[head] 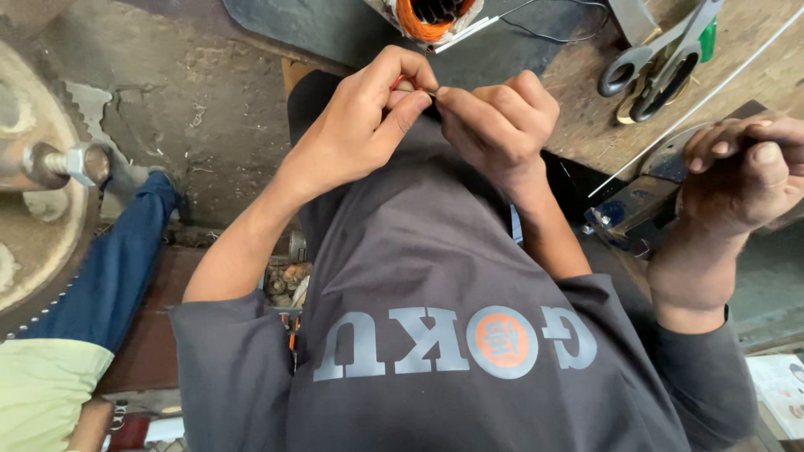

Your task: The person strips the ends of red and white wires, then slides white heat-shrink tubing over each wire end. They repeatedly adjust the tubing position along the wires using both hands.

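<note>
Centrally, I note a thin red-sheathed wire end (416, 85), pinched between both hands above the grey T-shirt (435, 276). My left hand (364, 125) clamps it between thumb and forefinger; my right hand (494, 121) grips its tip likewise, fingertips touching. Just above lies an orange-wound motor coil (427, 18). Grey-handled scissors (662, 54) rest on the wooden bench (754, 75) to the right. Another person's hand (741, 172) rests near a blue vise (636, 205).
</note>
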